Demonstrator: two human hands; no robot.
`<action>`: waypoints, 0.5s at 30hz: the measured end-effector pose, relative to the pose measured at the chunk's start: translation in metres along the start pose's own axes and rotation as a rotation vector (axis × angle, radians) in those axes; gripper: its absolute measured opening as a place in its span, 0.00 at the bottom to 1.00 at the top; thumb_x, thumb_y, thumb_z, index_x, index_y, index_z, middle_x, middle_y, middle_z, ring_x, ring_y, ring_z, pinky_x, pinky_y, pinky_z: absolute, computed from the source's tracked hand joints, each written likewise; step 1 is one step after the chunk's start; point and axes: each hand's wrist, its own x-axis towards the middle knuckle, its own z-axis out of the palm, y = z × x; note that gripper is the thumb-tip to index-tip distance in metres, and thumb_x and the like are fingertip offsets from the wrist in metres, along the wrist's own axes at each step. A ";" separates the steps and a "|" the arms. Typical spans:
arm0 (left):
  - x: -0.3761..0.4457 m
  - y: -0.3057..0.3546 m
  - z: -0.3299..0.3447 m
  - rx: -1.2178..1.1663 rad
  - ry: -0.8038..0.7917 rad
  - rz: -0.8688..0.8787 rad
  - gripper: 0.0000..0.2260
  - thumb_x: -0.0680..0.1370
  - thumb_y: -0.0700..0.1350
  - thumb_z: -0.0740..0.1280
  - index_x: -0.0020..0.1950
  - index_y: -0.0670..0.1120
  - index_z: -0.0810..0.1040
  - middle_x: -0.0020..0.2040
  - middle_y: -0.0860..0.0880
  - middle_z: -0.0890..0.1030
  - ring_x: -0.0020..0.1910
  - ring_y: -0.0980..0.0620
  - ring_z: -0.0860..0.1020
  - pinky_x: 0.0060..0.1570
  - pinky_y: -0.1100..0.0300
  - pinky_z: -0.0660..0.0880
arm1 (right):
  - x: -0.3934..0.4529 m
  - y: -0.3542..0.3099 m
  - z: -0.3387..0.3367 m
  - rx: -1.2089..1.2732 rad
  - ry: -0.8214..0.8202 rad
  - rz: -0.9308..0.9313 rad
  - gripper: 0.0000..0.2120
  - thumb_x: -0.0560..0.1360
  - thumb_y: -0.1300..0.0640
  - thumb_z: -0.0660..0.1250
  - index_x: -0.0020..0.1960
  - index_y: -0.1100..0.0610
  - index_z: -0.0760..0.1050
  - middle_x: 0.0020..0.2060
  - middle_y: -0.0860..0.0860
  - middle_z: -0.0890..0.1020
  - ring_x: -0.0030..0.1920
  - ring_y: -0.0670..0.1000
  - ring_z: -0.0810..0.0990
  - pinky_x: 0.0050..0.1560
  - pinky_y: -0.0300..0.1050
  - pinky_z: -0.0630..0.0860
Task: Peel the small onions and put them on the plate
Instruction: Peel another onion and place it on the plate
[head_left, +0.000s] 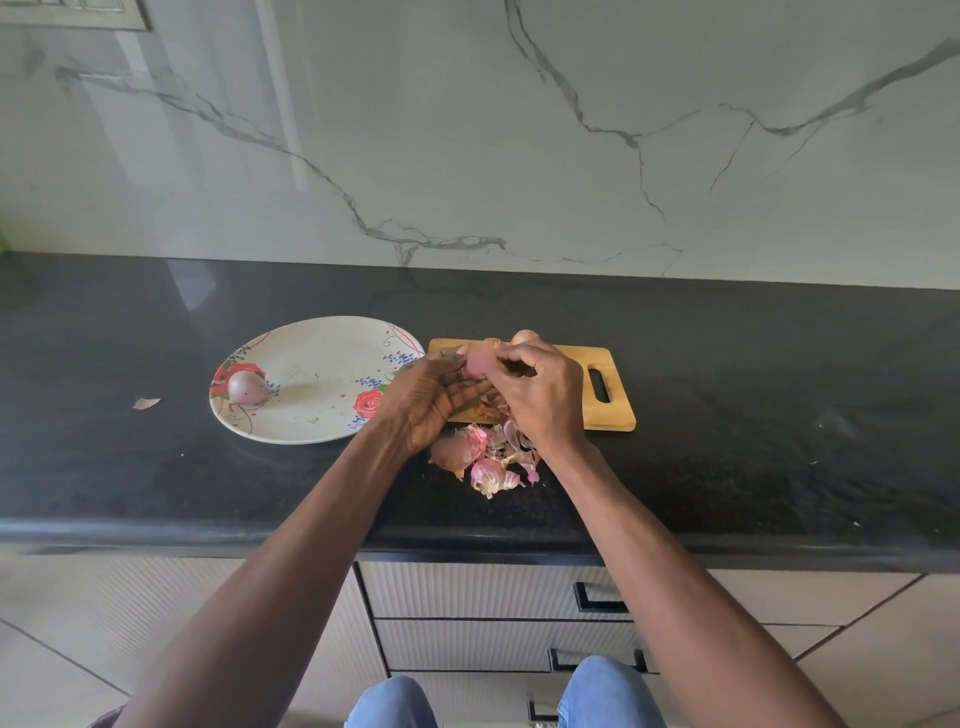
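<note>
Onion (477, 362), pink and partly skinned, is held above the left end of the wooden cutting board (608, 410), between both hands. Left hand (435, 400) lies palm-up beneath it, fingers loosely curled around its lower side; right hand (540, 395) comes over the top, its fingertips pinching the onion's skin. Two more onions (524, 336) show just beyond the hands, at the board's far edge. Left of the board, nearly touching it, lies a floral plate (311, 415) bearing one peeled onion (247, 387) near its left rim. Loose skins (485, 460) lie heaped on the black worktop (779, 415) just in front of the board. One stray skin (146, 402) lies left of the plate, well away from the board.
</note>
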 end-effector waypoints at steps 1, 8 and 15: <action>0.000 -0.001 0.000 0.005 -0.003 0.004 0.09 0.81 0.33 0.63 0.61 0.35 0.76 0.51 0.35 0.84 0.47 0.42 0.85 0.47 0.52 0.84 | 0.000 0.000 0.000 -0.003 0.014 0.003 0.07 0.71 0.60 0.78 0.45 0.63 0.85 0.39 0.54 0.84 0.38 0.46 0.82 0.40 0.34 0.78; 0.002 -0.002 0.000 0.033 -0.003 0.042 0.05 0.80 0.33 0.65 0.52 0.36 0.80 0.49 0.37 0.84 0.48 0.43 0.84 0.50 0.51 0.84 | 0.001 -0.002 0.002 0.070 0.026 0.140 0.08 0.72 0.61 0.76 0.36 0.63 0.84 0.31 0.54 0.82 0.35 0.49 0.78 0.37 0.34 0.71; 0.000 -0.002 0.002 0.045 -0.017 0.033 0.05 0.81 0.33 0.64 0.53 0.36 0.79 0.50 0.37 0.85 0.47 0.43 0.85 0.49 0.51 0.84 | 0.002 -0.005 0.000 0.098 0.006 0.296 0.08 0.71 0.56 0.76 0.42 0.61 0.85 0.35 0.50 0.85 0.37 0.46 0.81 0.39 0.35 0.76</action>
